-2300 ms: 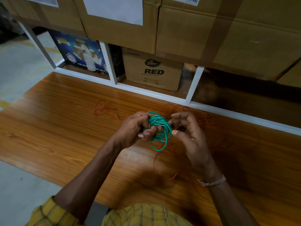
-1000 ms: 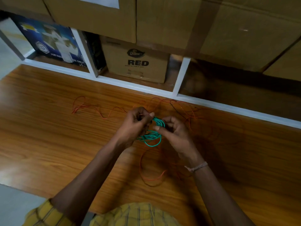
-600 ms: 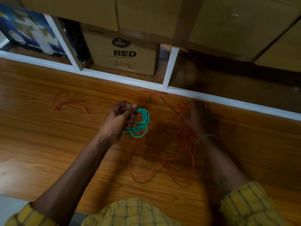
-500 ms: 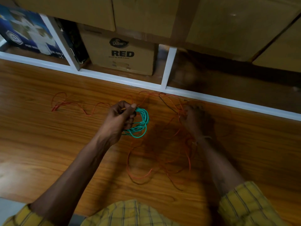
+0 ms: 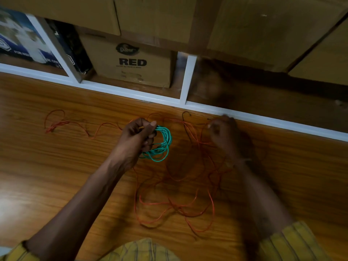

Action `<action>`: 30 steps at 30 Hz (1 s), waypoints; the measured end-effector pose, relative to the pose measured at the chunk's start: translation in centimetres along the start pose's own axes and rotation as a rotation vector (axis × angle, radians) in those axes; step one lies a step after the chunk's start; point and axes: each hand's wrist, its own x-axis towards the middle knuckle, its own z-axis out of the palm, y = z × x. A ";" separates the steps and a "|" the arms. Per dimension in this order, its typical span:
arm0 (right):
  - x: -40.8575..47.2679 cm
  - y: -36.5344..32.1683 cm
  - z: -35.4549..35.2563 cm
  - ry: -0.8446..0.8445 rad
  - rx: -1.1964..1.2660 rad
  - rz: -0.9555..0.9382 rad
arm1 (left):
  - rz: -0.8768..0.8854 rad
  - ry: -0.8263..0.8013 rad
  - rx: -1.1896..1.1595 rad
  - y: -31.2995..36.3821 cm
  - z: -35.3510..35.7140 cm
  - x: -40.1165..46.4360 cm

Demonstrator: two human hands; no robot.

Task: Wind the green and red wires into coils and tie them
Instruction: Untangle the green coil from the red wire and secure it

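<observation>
The thin green plastic-coated wire, wound into a small round coil (image 5: pixel 160 146), is hanging just right of frame centre, clamped in the grip of the left hand (image 5: pixel 136 139), whose fingers are curling round the coil's left side. So the coil is sitting immediately to the right of that grip, its ring roughly facing the camera, just above the glossy brown wooden surface (image 5: pixel 56 176).

The long thin red wire (image 5: pixel 178 202) is lying loose and uncoiled, sprawling in tangled loops across the surface: one tail is running out to the upper left of the frame, the bulk is spreading below and to the right of the coil toward the lower centre. The right hand (image 5: pixel 223 132) is blurred at centre right, near the white shelf frame (image 5: pixel 188 104), and its fingers are curling over strands of the red tangle; whether it is actually pinching a strand I cannot tell.

The right hand is the nearer one to the red wire's mass, which is probably what it is reaching for next.
</observation>
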 end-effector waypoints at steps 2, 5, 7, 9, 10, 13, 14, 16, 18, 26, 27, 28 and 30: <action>2.6 1.3 0.3 0.009 -0.100 0.049 | -0.001 -0.008 0.006 -0.1 0.3 0.1; 5.0 3.0 1.5 -0.080 -0.214 0.045 | -0.007 -0.009 0.028 -0.2 1.0 0.2; 5.6 3.5 2.0 -0.114 -0.267 0.030 | -0.017 -0.008 0.038 -0.2 1.4 0.4; 5.7 3.6 2.1 -0.118 -0.293 0.018 | -0.025 -0.005 0.037 -0.2 1.7 0.6; 5.5 3.5 1.8 -0.124 -0.312 0.005 | -0.026 -0.004 0.033 -0.2 1.7 0.6; 4.5 3.6 0.2 -0.189 -0.305 -0.013 | -0.023 0.008 0.013 -0.2 1.9 0.9; 4.1 3.7 -0.4 -0.226 -0.242 -0.020 | -0.023 0.014 0.002 -0.2 1.9 1.0; 3.1 3.7 -1.1 -0.296 -0.062 -0.030 | -0.023 0.018 -0.027 -0.3 1.7 1.3; 2.5 3.6 -1.1 -0.324 0.060 -0.012 | -0.021 0.003 -0.043 -0.5 1.6 1.5; 3.6 2.2 1.9 -0.115 0.060 -0.065 | -0.017 -0.009 -0.036 -0.3 1.9 1.3; 3.9 2.0 2.3 -0.110 0.058 -0.050 | -0.016 -0.003 -0.031 -0.3 1.8 1.2; 4.2 1.9 2.7 -0.101 0.066 -0.028 | -0.019 0.006 -0.023 -0.3 1.8 1.1; 4.7 1.5 3.2 -0.100 0.046 0.033 | -0.020 0.032 -0.015 -0.3 1.7 0.9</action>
